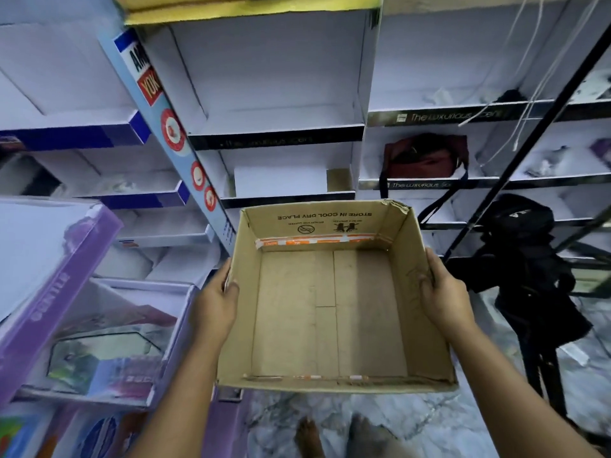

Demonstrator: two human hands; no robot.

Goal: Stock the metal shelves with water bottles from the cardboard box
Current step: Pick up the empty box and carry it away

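An open brown cardboard box (330, 312) hangs in the air in front of me, its inside bare, with no water bottles in it. My left hand (215, 309) grips its left wall, thumb over the rim. My right hand (443, 299) grips the right wall the same way. Printed text on the far inner wall reads upside down. White shelves (277, 133) rise behind the box. No water bottles show anywhere in view.
Purple display boxes (59, 292) crowd the left. A red bag (426, 157) lies on a right shelf and a black backpack (529, 259) hangs by a dark metal frame (529, 147). White cords (529, 77) dangle at upper right. My bare feet (310, 438) stand on marble floor.
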